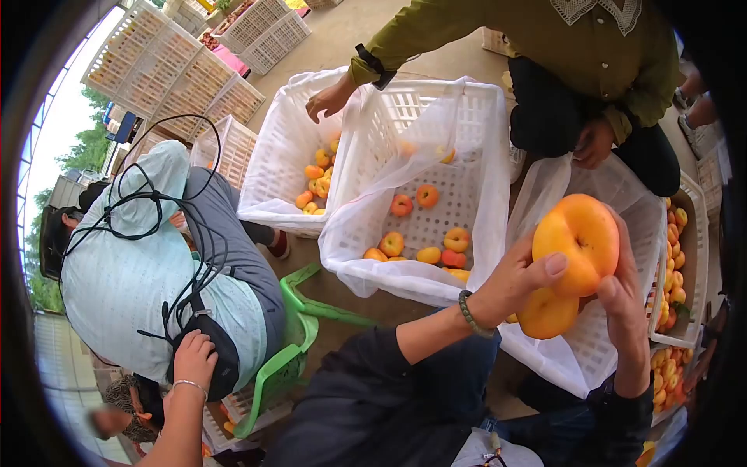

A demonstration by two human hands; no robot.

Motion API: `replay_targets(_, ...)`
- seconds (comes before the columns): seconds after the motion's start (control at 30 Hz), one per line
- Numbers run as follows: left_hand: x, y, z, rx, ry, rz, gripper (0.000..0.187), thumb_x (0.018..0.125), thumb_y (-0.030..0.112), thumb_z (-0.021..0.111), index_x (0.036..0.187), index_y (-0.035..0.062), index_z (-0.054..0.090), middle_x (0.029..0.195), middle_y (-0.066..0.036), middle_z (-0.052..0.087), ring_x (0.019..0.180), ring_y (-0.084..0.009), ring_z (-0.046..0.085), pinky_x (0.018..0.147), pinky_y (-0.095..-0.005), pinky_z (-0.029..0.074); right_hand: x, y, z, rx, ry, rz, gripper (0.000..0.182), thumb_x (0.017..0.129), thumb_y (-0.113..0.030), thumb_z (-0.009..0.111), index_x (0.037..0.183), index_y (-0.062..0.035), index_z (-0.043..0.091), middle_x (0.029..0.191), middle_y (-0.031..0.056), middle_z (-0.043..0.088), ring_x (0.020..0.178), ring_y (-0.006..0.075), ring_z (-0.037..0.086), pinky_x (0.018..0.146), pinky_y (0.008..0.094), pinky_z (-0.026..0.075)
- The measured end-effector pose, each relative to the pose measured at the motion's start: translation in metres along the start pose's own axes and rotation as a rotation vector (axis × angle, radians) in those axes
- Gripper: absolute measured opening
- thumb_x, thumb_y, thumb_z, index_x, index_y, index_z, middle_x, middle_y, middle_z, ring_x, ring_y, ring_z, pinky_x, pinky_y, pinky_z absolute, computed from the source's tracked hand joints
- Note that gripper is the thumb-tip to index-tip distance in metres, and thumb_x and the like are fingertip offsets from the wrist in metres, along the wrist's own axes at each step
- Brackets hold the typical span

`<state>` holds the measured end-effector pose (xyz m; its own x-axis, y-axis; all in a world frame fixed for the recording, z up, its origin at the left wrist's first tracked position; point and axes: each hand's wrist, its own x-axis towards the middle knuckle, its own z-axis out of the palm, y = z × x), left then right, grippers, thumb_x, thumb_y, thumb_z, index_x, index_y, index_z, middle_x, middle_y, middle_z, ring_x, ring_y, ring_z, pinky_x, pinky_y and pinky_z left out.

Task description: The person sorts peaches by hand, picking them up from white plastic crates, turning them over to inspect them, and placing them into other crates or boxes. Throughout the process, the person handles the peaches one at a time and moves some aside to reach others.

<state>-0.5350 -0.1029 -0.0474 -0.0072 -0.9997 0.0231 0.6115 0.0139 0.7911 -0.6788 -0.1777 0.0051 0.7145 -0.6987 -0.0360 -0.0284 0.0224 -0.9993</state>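
Close to the camera, my left hand (510,288), with a beaded bracelet at the wrist, is closed on yellow-orange peaches. Its thumb lies across the place where the large upper peach (577,233) and the lower peach (547,315) meet. From the other side my right hand (624,284) grips the upper peach, with its thumb at the lower edge and its fingers partly hidden behind. Beneath both hands stands a white crate lined with thin white netting (572,354). To its left, a second lined crate (416,292) holds several peaches (426,196) on its slotted floor.
Across from me, a person in an olive top (537,31) reaches over a further lined crate (268,167). At left, a person in a pale shirt (163,288), with black cables over the back, sits on a green chair (303,327). Full peach crates (689,335) stand at right.
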Motion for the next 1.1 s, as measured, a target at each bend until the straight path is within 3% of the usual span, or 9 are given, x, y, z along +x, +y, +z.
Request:
replay_targets(0.07, -0.005, 0.001, -0.009, -0.059, 0.07, 0.009, 0.065, 0.082, 0.051, 0.056, 0.124, 0.0027, 0.043, 0.111, -0.009, 0.054, 0.101, -0.0176, 0.055, 0.089, -0.0295, 0.045, -0.001, 0.01, 0.015, -0.095, -0.073, 0.109, 0.082, 0.065, -0.018, 0.076, 0.133, -0.003, 0.032, 0.121, 0.0102, 0.046, 0.108, 0.0205, 0.051, 0.087, 0.0293, 0.046)
replay_targets(0.23, -0.016, -0.01, -0.031, -0.182, 0.35, 0.092, 0.055, 0.086, 0.042, 0.051, 0.122, 0.0019, 0.043, 0.113, -0.01, 0.054, 0.102, -0.0172, 0.055, 0.089, -0.0301, 0.045, 0.017, 0.05, 0.043, -0.081, -0.079, 0.168, 0.076, 0.068, -0.015, 0.075, 0.13, -0.0013, 0.034, 0.118, 0.0102, 0.049, 0.106, 0.0171, 0.052, 0.086, 0.0288, 0.046)
replay_targets(0.33, -0.029, 0.0, -0.044, -0.158, 0.383, 0.121, 0.053, 0.085, 0.036, 0.054, 0.123, 0.0009, 0.042, 0.115, -0.01, 0.053, 0.106, -0.0182, 0.054, 0.09, -0.0314, 0.045, 0.021, 0.06, 0.051, 0.32, -0.146, 0.295, 0.068, 0.071, -0.013, 0.074, 0.128, -0.0035, 0.039, 0.11, 0.0076, 0.051, 0.097, 0.0143, 0.053, 0.084, 0.0276, 0.044)
replay_targets(0.57, -0.088, 0.03, -0.119, 0.046, 0.504, 0.223, 0.055, 0.085, 0.033, 0.058, 0.122, -0.0036, 0.042, 0.115, -0.013, 0.054, 0.103, -0.0239, 0.058, 0.086, -0.0386, 0.05, 0.006, 0.074, -0.007, 0.007, -0.319, 0.308, 0.054, 0.067, -0.014, 0.076, 0.114, -0.0047, 0.053, 0.103, 0.0046, 0.053, 0.089, 0.0125, 0.054, 0.079, 0.0246, 0.044)
replay_targets(0.67, -0.105, 0.029, -0.135, 0.339, 0.713, 0.195, 0.057, 0.087, 0.042, 0.055, 0.12, -0.0034, 0.043, 0.107, -0.015, 0.057, 0.092, -0.0243, 0.061, 0.069, -0.0363, 0.054, -0.007, 0.07, -0.015, 0.14, -0.19, 0.541, 0.052, 0.066, -0.013, 0.075, 0.112, -0.0043, 0.053, 0.102, 0.0055, 0.051, 0.085, 0.0142, 0.056, 0.074, 0.0262, 0.048)
replay_targets(0.8, -0.117, 0.017, -0.146, 0.311, 0.784, 0.172, 0.056, 0.088, 0.041, 0.054, 0.121, -0.0026, 0.042, 0.105, -0.014, 0.057, 0.091, -0.0248, 0.061, 0.069, -0.0357, 0.054, -0.015, 0.069, -0.021, 0.161, -0.121, 0.616, 0.05, 0.066, -0.017, 0.075, 0.11, -0.0044, 0.055, 0.1, 0.0065, 0.051, 0.085, 0.016, 0.056, 0.073, 0.0285, 0.052)
replay_targets(0.9, -0.113, 0.015, -0.158, 0.207, 0.78, 0.1, 0.05, 0.088, 0.036, 0.054, 0.12, -0.0017, 0.044, 0.105, -0.013, 0.058, 0.09, -0.0222, 0.062, 0.069, -0.0342, 0.054, -0.02, 0.08, -0.028, 0.131, -0.186, 0.536, 0.05, 0.065, -0.023, 0.074, 0.108, -0.0042, 0.056, 0.102, 0.0068, 0.052, 0.089, 0.0166, 0.055, 0.077, 0.0284, 0.049)
replay_targets(0.97, -0.091, 0.024, -0.178, 0.426, 0.635, -0.261, 0.04, 0.087, 0.029, 0.058, 0.114, 0.0008, 0.053, 0.1, -0.007, 0.059, 0.09, -0.0152, 0.06, 0.078, -0.0259, 0.05, -0.022, 0.082, -0.03, 0.054, -0.225, 0.517, 0.052, 0.065, -0.028, 0.075, 0.107, -0.0039, 0.057, 0.105, 0.0077, 0.052, 0.093, 0.0176, 0.053, 0.082, 0.0289, 0.045)
replay_targets(1.1, -0.011, -0.003, -0.237, 0.723, 0.415, -0.576, 0.048, 0.083, 0.029, 0.062, 0.119, -0.0005, 0.048, 0.104, -0.01, 0.058, 0.086, -0.0189, 0.063, 0.063, -0.0301, 0.058, -0.022, 0.082, -0.029, -0.017, -0.276, 0.505, 0.051, 0.066, -0.026, 0.075, 0.108, -0.0038, 0.057, 0.105, 0.0077, 0.054, 0.094, 0.017, 0.053, 0.084, 0.0285, 0.043)
